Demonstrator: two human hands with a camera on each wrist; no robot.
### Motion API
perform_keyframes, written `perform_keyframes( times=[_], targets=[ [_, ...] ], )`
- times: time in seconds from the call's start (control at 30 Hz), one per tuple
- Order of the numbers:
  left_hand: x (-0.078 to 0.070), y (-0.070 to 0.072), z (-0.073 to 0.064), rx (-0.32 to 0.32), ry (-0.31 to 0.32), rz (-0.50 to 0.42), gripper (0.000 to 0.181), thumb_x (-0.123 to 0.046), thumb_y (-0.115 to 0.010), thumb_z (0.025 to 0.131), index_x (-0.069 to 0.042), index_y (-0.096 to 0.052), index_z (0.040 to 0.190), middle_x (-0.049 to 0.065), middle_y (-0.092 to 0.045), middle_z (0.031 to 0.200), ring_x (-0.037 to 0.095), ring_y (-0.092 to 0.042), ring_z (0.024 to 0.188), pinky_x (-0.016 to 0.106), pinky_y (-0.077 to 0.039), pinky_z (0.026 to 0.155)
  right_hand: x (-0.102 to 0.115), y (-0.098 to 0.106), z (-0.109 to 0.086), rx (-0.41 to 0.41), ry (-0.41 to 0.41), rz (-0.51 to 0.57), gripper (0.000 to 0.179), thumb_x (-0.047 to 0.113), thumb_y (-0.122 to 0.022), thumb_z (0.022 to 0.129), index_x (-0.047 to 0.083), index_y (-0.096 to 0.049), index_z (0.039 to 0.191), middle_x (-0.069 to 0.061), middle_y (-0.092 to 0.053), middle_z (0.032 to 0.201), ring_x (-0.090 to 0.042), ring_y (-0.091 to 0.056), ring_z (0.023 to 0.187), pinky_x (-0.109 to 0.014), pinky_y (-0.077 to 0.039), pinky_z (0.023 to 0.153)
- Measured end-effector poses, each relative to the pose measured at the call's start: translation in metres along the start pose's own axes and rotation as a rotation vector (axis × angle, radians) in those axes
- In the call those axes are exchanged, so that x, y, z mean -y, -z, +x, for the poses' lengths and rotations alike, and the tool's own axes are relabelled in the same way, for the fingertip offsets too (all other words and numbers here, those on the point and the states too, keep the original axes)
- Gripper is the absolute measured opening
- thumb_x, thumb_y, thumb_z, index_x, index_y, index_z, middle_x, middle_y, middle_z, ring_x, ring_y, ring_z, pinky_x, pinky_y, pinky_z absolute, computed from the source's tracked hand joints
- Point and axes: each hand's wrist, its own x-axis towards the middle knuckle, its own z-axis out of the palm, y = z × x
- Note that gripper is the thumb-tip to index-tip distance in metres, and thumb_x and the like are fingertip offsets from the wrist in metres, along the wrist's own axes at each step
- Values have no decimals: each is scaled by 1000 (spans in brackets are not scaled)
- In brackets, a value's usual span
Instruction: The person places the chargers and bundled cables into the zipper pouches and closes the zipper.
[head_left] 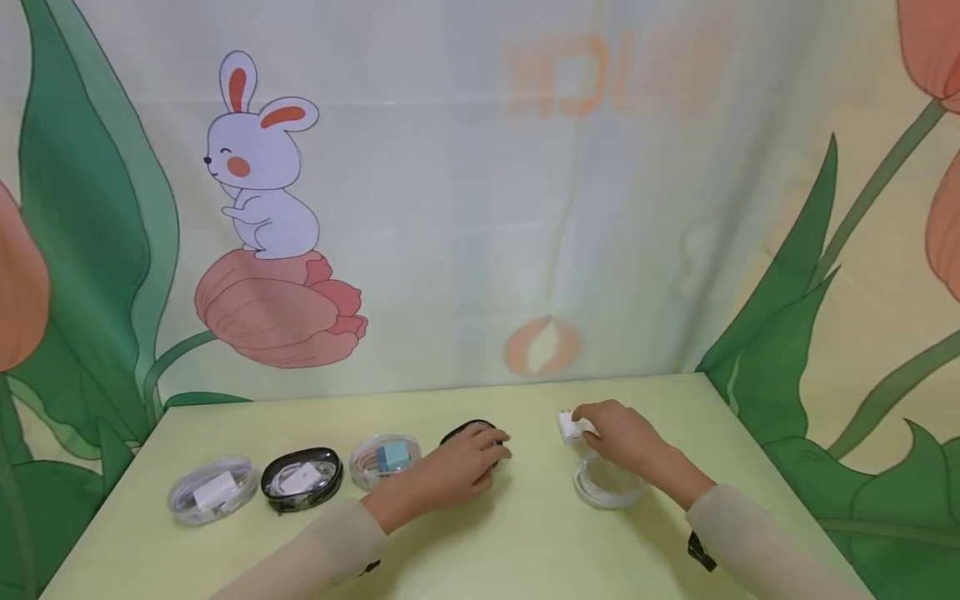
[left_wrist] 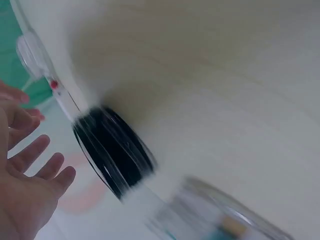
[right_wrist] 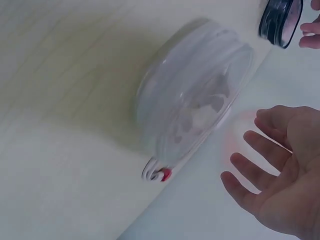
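My left hand [head_left: 465, 458] hovers over a black-rimmed oval case [head_left: 453, 433], mostly hidden beneath it in the head view. Seen from the left wrist, the black case [left_wrist: 115, 152] stands on the table, apart from the left hand's [left_wrist: 32, 175] loosely spread fingers. The right hand [head_left: 622, 433] is beside a white charger plug [head_left: 567, 427]; whether it touches the plug is unclear. Below that hand lies a clear oval case [head_left: 600, 487] with white cable. In the right wrist view, the right hand's [right_wrist: 280, 175] spread fingers are apart from the clear case [right_wrist: 190, 95].
Left of my hands a row holds a clear case [head_left: 213, 492] with a white plug, a black-rimmed case [head_left: 302, 479] and a clear case [head_left: 367, 462] with a blue plug. The table [head_left: 517, 554] meets a printed curtain [head_left: 435, 208] at its back edge.
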Motion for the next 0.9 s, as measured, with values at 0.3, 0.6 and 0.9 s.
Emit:
perform_keyframes(
  times=[0.3,0.6,0.9],
  targets=[
    [-34,-13,43,44,-126,26,45,-8,-53,101,-10,-48,146,9,-50,149,24,-50,135,32,-42,111,-32,8,0,30,-31,-47,29,4,-72,92,3,-68,121,-14,-73,109,-26,-69,85,-37,-55,65],
    [-48,-28,84,77,-238,44,63,-7,-58,100,-7,-33,157,11,-35,162,22,-34,149,27,-26,120,-57,10,-9,46,-48,-42,28,-1,-68,90,0,-67,118,-17,-71,110,-35,-68,99,-49,-56,83],
    [-53,-43,101,143,-269,106,59,-3,-58,100,-13,-40,156,6,-38,161,18,-39,146,26,-31,118,-68,9,-21,50,-57,-56,28,-1,-71,88,0,-67,116,-21,-68,115,-39,-66,105,-53,-53,91]
  ],
)
